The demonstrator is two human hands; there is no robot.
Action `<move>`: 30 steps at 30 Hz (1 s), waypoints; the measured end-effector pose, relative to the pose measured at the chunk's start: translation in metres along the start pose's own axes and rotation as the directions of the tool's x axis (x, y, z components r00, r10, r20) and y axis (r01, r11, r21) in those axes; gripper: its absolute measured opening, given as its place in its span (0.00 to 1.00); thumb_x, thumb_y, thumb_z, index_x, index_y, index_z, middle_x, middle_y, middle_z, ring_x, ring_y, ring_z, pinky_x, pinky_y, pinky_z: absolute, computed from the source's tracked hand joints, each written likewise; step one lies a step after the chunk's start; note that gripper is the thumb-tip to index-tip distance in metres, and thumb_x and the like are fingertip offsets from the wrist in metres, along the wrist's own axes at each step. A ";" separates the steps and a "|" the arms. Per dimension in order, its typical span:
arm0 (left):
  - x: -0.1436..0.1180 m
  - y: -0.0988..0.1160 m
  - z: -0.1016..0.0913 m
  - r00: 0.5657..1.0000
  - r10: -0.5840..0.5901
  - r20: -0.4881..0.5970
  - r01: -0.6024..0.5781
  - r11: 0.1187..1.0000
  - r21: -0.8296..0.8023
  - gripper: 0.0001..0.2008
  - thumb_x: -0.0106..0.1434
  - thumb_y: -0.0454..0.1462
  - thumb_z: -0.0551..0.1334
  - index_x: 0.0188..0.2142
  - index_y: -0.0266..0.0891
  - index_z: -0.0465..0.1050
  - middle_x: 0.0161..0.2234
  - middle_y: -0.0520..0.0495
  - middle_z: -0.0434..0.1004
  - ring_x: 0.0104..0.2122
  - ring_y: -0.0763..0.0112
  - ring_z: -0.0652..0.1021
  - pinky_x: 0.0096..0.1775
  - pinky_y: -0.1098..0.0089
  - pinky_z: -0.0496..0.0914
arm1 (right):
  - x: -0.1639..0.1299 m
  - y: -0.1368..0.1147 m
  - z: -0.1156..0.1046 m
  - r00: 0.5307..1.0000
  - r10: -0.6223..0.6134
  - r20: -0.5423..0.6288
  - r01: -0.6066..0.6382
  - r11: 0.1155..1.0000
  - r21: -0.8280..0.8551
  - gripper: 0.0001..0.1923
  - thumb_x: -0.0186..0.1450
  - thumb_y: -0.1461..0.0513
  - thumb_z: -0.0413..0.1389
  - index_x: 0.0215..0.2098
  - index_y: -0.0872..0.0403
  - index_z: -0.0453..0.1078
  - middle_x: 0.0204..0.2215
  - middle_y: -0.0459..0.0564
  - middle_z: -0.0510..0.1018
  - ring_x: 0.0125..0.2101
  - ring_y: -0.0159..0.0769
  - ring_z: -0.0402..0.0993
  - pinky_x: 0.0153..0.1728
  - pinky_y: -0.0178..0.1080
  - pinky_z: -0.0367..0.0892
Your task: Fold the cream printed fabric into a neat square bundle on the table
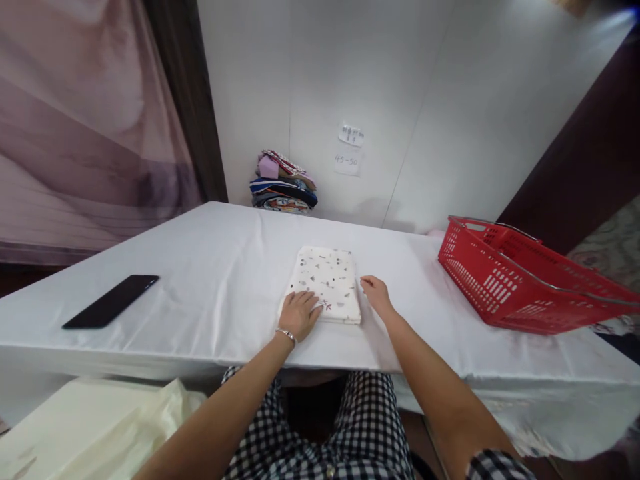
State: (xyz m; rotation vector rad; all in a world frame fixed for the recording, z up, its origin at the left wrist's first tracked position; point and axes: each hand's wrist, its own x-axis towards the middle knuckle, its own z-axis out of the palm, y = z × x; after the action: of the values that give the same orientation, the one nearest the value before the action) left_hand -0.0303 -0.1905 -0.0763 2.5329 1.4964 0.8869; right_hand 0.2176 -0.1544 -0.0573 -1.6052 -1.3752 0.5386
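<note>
A folded white cloth (327, 273) with a small scattered print lies on the table in front of me, its layers showing along the near edge. My left hand (300, 315) rests flat on its near left corner, fingers stretched out, with a bracelet at the wrist. Just past the cloth's right edge is my right hand (377, 295), its fingers curled together with nothing visible in them. A small gap seems to separate it from the cloth.
A red plastic basket (515, 287) stands at the table's right. A black phone (113, 301) lies to the left. Stacked folded fabrics (283, 183) sit at the far edge against the wall. The white-covered table (200, 267) ends close to my lap.
</note>
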 end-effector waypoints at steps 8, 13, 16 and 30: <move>-0.001 -0.005 -0.003 0.994 -0.002 -0.111 -0.008 0.996 -0.090 0.14 0.65 0.40 0.49 0.38 0.43 0.73 0.42 0.49 0.76 0.46 0.65 0.72 0.50 0.59 0.60 | 0.060 -0.011 0.031 0.989 0.144 0.025 -0.132 0.951 -0.281 0.15 0.57 0.53 0.52 0.28 0.56 0.71 0.27 0.51 0.76 0.31 0.37 0.71 0.31 0.35 0.62; -0.002 -0.005 -0.003 0.990 0.012 -0.140 -0.026 0.994 -0.103 0.12 0.64 0.39 0.51 0.37 0.43 0.74 0.41 0.48 0.77 0.45 0.65 0.73 0.49 0.59 0.61 | 0.072 -0.016 0.038 0.977 0.214 0.028 -0.185 0.897 -0.402 0.13 0.53 0.54 0.56 0.28 0.57 0.71 0.28 0.54 0.77 0.32 0.40 0.72 0.30 0.35 0.61; -0.003 -0.006 -0.001 0.988 0.018 -0.153 -0.034 0.994 -0.102 0.12 0.64 0.38 0.51 0.37 0.42 0.74 0.41 0.48 0.77 0.45 0.64 0.73 0.49 0.59 0.61 | 0.072 -0.015 0.039 0.983 0.184 0.007 -0.163 0.888 -0.431 0.12 0.57 0.56 0.52 0.32 0.55 0.72 0.34 0.51 0.77 0.36 0.38 0.71 0.32 0.33 0.61; -0.004 -0.006 -0.002 0.984 0.013 -0.176 -0.036 0.991 -0.129 0.10 0.63 0.37 0.53 0.36 0.42 0.74 0.39 0.48 0.77 0.44 0.64 0.73 0.49 0.57 0.63 | 0.088 -0.017 0.046 0.976 0.218 0.008 -0.177 0.814 -0.552 0.16 0.60 0.52 0.49 0.36 0.53 0.71 0.36 0.52 0.77 0.38 0.39 0.71 0.33 0.35 0.62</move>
State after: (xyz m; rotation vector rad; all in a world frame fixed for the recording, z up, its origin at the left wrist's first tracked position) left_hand -0.0371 -0.1906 -0.0786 2.4392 1.3998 1.1978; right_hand 0.1967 -0.0571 -0.0447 -2.2345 -1.5112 0.3316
